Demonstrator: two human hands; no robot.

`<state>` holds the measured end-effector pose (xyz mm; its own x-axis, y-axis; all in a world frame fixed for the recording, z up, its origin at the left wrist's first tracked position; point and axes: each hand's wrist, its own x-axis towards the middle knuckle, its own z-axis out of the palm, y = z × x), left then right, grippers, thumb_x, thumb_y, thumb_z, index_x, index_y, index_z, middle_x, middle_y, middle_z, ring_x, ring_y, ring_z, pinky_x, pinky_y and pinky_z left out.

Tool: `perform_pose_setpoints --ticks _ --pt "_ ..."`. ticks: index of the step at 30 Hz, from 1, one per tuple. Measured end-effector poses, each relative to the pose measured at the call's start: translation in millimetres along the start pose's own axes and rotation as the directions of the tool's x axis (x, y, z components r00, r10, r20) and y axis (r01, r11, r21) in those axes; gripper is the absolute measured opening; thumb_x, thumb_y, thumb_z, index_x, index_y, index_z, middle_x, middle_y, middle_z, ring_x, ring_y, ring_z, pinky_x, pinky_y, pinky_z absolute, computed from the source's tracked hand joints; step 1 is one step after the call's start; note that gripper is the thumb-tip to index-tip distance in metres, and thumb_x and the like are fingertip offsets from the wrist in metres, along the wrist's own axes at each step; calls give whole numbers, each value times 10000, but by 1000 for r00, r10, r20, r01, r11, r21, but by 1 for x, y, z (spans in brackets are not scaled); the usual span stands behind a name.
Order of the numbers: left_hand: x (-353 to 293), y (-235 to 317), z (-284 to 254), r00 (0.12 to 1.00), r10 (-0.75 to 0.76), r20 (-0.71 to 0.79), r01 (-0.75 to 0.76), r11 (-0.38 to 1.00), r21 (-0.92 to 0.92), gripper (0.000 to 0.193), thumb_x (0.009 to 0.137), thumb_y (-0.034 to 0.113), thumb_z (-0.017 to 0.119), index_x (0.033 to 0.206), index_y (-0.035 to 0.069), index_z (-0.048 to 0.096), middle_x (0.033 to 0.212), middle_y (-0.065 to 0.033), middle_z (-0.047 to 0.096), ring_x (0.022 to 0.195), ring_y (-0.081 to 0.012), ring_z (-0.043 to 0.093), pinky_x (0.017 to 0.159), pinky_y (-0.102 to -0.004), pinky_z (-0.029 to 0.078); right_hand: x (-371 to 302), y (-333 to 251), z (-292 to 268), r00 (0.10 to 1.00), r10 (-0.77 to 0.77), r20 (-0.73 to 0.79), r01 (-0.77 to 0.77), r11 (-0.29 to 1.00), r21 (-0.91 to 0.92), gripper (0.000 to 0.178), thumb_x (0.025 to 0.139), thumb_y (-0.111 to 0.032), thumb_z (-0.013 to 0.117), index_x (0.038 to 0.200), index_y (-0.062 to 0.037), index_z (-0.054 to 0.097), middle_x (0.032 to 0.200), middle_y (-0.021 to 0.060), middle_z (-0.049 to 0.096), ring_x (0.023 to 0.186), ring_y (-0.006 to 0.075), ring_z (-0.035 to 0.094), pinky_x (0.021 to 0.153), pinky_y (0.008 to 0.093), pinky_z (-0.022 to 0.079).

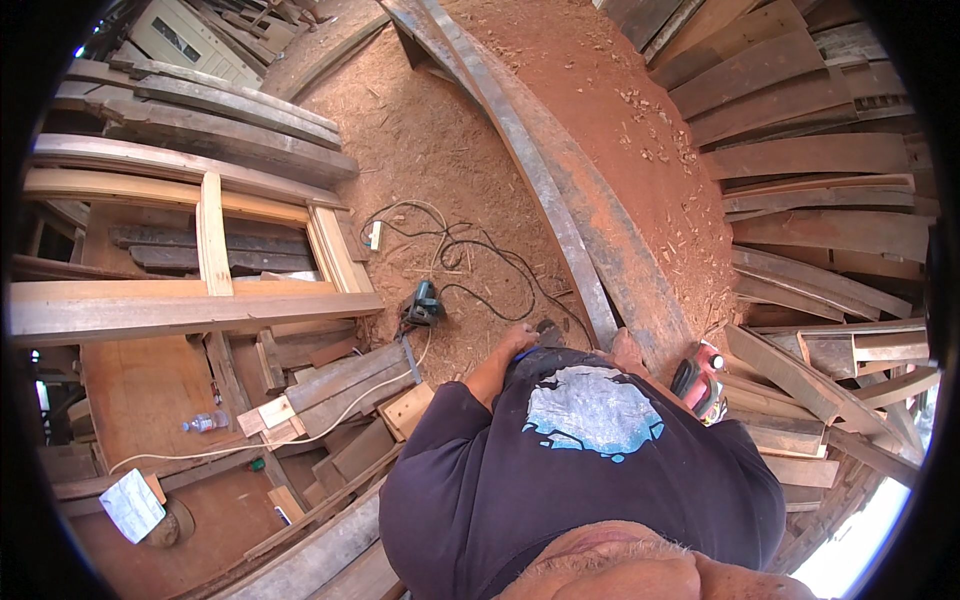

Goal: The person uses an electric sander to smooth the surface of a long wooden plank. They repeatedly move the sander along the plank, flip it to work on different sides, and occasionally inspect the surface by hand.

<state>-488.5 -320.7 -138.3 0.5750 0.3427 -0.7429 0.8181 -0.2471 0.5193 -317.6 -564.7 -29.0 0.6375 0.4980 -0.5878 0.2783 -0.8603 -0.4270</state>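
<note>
A long grey-brown wooden beam (540, 160) runs from the far side to just in front of my body. Alongside its right side lies a wide, weathered board (630, 260) with reddish dirt on it. My right hand (627, 352) is at the near end of this timber; how its fingers lie is hard to make out. Curled in front of my waist, my left hand (519, 338) is left of the beam's end, beside a small dark shape. What is in it is hidden. A green power tool (424, 304) with a dark cord stands on the ground to my left.
A pale wooden frame (215, 240) lies over stacked timber on the left. Loops of dark cord (490, 250) and a white power strip (375, 236) are on the sawdust-covered ground. Close on my right is a red power tool (700, 374), with stacked boards (800, 160) beyond.
</note>
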Motion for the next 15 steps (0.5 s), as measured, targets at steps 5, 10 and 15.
perform_pose_setpoints --ticks 5,10,15 --pt "-7 10 -4 999 0 52 1 1000 -23 469 851 347 616 1182 17 655 1140 -205 680 1081 -326 641 917 -399 489 -2 -8 -4 996 89 12 -88 993 -74 824 667 -416 867 1197 67 462 1188 303 593 1160 429 574 975 467 478" --pt "-4 6 -1 999 -7 32 7 1000 -7 495 865 340 602 1227 4 630 1149 -203 678 1080 -318 642 919 -398 490 5 1 3 996 87 20 -84 992 -95 822 673 -430 866 1194 56 457 1184 292 591 1153 427 575 975 468 477" --pt "1 5 0 999 -16 36 17 999 -49 495 864 336 610 1228 2 629 1137 -204 682 1073 -317 645 908 -401 495 2 -2 -1 994 102 42 -99 993 -70 814 675 -430 866 1189 52 457 1181 294 591 1150 432 575 973 470 477"
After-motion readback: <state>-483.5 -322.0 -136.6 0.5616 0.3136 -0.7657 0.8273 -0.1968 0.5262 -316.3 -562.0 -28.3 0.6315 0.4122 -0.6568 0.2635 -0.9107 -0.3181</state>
